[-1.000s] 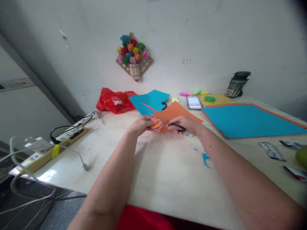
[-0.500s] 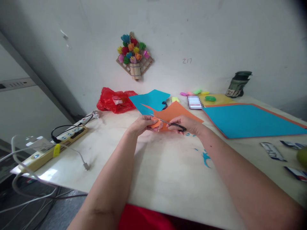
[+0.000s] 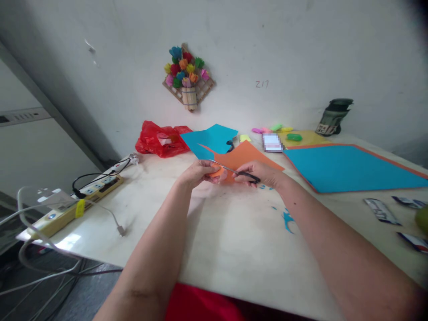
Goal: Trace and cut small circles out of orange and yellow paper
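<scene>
A small orange paper piece [image 3: 216,171] is pinched between the fingers of my left hand [image 3: 200,172]. My right hand [image 3: 254,173] is closed round the dark handles of the scissors [image 3: 234,170], whose thin blades point left across the small piece. Behind both hands lies a larger orange sheet [image 3: 249,156], partly over a cut blue sheet [image 3: 214,137]. Small blue scraps [image 3: 286,220] rest on the table beside my right forearm. How far the blades are apart cannot be made out.
A red plastic bag [image 3: 157,140] lies at the back left, a power strip [image 3: 80,207] with cables at the left edge. Large blue sheets [image 3: 354,169], a phone [image 3: 272,141], a dark bottle [image 3: 334,117] and small packets [image 3: 381,211] are on the right.
The whole view has shifted very slightly. Both hands keep their hold on the paper and the scissors, with hardly any movement.
</scene>
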`<state>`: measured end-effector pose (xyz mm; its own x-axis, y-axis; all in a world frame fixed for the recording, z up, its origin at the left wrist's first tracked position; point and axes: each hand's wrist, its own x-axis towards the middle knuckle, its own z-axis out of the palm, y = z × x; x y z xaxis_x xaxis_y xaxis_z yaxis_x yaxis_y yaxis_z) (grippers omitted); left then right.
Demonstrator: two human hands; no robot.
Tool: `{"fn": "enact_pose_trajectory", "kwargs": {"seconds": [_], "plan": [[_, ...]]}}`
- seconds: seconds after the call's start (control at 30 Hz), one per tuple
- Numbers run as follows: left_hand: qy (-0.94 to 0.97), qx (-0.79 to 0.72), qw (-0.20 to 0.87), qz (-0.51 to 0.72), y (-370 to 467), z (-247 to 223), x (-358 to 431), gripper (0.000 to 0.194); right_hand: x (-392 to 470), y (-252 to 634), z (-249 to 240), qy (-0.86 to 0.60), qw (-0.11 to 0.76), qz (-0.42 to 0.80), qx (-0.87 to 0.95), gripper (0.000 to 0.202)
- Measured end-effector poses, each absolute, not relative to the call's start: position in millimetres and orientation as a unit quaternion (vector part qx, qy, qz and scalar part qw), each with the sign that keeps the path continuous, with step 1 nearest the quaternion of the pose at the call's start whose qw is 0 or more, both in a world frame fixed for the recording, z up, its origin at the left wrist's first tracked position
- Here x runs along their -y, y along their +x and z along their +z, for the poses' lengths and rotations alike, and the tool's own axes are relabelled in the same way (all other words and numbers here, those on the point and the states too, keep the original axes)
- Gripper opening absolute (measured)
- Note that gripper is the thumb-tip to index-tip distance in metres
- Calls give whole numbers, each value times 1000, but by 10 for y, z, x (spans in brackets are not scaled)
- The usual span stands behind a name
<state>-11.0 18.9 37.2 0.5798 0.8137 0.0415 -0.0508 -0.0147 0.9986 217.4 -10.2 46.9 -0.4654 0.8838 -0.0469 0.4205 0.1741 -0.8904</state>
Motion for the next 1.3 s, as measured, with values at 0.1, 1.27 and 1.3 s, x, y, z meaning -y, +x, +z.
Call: {"fn": "enact_pose_trajectory", "kwargs": {"seconds": [0.1, 1.27, 1.3], "plan": [[621, -313, 633, 342, -110, 389, -177, 21, 102, 2172, 466, -451, 254, 458, 723, 41], [500, -327, 625, 502, 62, 255, -243, 26, 45, 2123, 399, -437, 339, 486, 677, 36], [499, -325, 625, 505, 69, 251, -245, 26, 53, 2113, 407, -437, 340, 486, 676, 36]]}}
